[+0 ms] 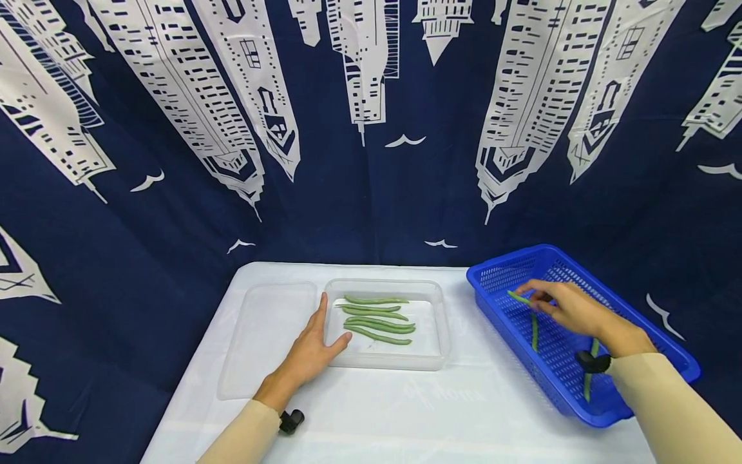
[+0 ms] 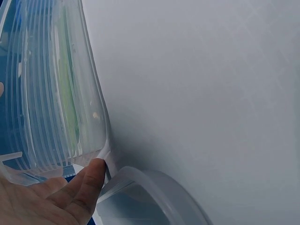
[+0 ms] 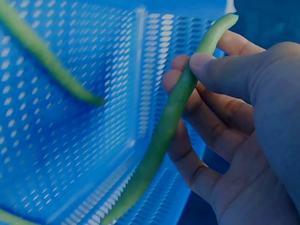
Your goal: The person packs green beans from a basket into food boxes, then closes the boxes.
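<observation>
In the head view my right hand [image 1: 580, 316] is over the blue perforated basket [image 1: 559, 377], pinching a green bean [image 3: 161, 131] between thumb and fingertips. Other green beans [image 1: 534, 334] lie beneath it on the basket floor. My left hand [image 1: 310, 351], its fingers mostly straight, rests at the left side of a clear plastic container [image 1: 385, 362]. The left wrist view shows its fingertips touching the container near a corner. Several green beans [image 1: 379, 325] lie side by side inside that container, roughly crosswise.
A clear flat lid [image 1: 246, 348] lies left of the container, partly behind the left hand. All stand on a white-covered table [image 1: 371, 412]. Dark blue cloth [image 1: 371, 206] with white building prints hangs behind and at the sides.
</observation>
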`<action>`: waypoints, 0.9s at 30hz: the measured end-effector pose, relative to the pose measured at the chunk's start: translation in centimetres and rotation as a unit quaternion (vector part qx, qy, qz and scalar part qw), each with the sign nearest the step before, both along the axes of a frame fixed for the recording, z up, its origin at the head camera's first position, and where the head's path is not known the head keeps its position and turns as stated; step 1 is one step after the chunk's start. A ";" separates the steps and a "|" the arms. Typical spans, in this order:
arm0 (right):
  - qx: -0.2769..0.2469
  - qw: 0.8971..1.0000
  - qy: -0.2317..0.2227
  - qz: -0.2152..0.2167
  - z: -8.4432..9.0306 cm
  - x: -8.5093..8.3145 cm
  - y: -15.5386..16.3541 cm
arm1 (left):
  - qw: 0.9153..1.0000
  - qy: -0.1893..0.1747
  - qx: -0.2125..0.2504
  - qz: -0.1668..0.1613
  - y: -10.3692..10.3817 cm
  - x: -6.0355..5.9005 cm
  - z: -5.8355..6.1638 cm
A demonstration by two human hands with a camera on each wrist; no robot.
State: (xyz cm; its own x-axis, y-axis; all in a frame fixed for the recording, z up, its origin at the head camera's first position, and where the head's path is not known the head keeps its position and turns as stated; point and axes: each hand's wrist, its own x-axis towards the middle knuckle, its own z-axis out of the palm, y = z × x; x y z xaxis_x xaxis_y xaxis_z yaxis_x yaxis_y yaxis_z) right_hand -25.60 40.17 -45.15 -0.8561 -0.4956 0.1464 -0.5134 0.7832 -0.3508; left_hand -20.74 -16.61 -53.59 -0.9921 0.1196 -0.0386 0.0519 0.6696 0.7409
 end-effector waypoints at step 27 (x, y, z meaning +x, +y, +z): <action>-0.013 0.998 0.052 0.022 2.9 2.1 -7.0 | 1.000 0.004 -0.003 -0.003 0.0 0.2 0.0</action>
